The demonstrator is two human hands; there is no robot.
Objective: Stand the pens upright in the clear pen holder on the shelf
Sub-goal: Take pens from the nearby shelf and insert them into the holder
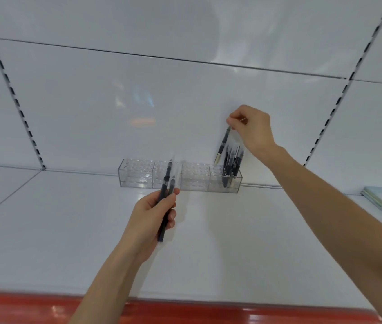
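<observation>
the left hand (pixel 155 213) is closed around two dark pens (pixel 165 199), just in front of the clear pen holder (pixel 138 177) standing at the back of the white shelf (pixel 68 230). above the holder's right end, the right hand (pixel 253 129) pinches one pen (pixel 223 146) by its top, beside several standing pens (pixel 232 163).

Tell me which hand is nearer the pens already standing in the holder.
Right. The right hand is just above the standing pens, pinching one pen over them. The left hand is lower left, before the holder, gripping spare pens.
</observation>
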